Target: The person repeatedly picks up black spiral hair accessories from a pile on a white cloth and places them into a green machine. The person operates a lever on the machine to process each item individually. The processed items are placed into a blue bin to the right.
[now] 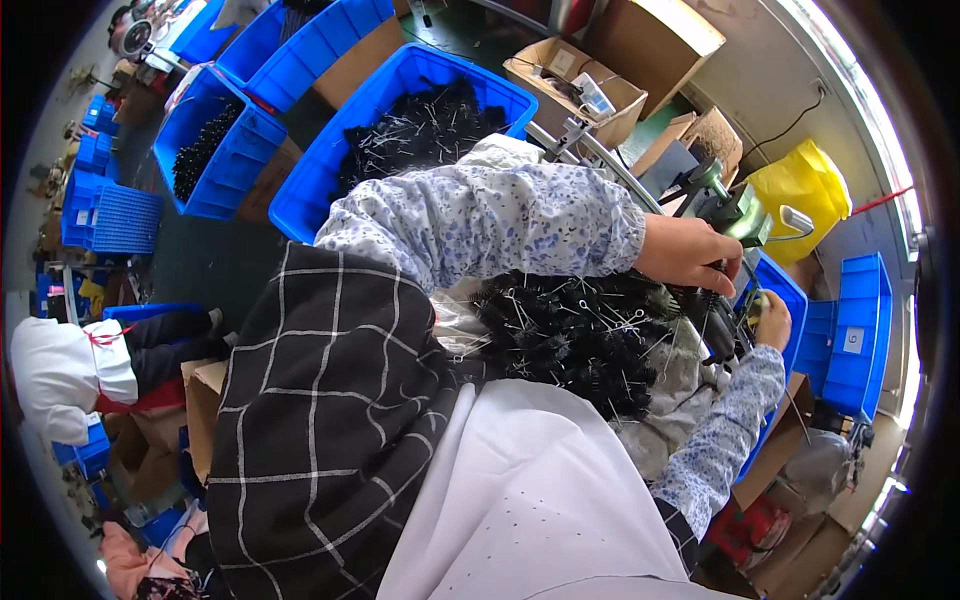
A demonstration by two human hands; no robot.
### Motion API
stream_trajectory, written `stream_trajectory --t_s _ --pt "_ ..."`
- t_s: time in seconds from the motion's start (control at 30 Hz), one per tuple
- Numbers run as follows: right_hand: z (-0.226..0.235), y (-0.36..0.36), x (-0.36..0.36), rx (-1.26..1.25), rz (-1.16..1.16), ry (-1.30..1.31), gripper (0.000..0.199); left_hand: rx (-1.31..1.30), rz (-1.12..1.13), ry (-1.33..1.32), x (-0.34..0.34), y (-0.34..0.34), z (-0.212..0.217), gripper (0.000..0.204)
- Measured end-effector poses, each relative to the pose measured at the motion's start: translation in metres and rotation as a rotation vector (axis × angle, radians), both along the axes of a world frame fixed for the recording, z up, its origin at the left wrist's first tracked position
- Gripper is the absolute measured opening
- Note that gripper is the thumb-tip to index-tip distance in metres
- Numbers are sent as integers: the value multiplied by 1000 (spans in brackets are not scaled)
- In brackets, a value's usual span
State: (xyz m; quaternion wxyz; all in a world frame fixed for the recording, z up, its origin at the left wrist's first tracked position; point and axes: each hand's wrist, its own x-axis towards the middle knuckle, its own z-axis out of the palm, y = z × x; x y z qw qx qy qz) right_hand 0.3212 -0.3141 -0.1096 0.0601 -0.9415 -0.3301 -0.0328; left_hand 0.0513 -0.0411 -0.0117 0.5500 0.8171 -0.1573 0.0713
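My left arm, in a floral sleeve, reaches across to the right. My left hand is closed at a green metal machine, its fingers curled down on what looks like a black wire brush. Lower and further right, my right hand has its fingers bent together beside the machine's dark lower part. What they hold, if anything, is too small to make out. A heap of black twisted-wire brushes with looped wire ends lies on pale cloth in front of my body, below the left forearm.
A blue bin heaped with similar brushes stands beyond my left arm. Another blue bin sits beside my right hand. Cardboard boxes and a yellow bag are behind the machine. A person in white is at the far left.
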Motion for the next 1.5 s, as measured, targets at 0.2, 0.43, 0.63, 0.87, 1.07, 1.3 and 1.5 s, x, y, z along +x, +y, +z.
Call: stream_trajectory --t_s 0.2,0.43,0.63,0.87,1.07,1.3,1.5 --pt "65 -15 -47 174 -121 -91 32 -44 10 -106 1 -3 0 26" --pt "122 76 -195 780 56 1162 36 107 128 -91 13 -27 1 30" --pt "72 79 -153 767 286 767 25 131 214 57 2 -6 2 35" --pt "-2 62 -69 200 -139 -221 22 -161 -73 498 3 34 -43 35" --pt "-9 66 -64 214 -146 -214 21 -126 -131 803 -11 34 -29 27" --pt "-12 66 -54 276 -94 -187 21 -167 -131 773 -7 30 -30 25" --pt "-11 65 -52 154 -104 -280 28 26 -170 535 -3 16 -19 20"
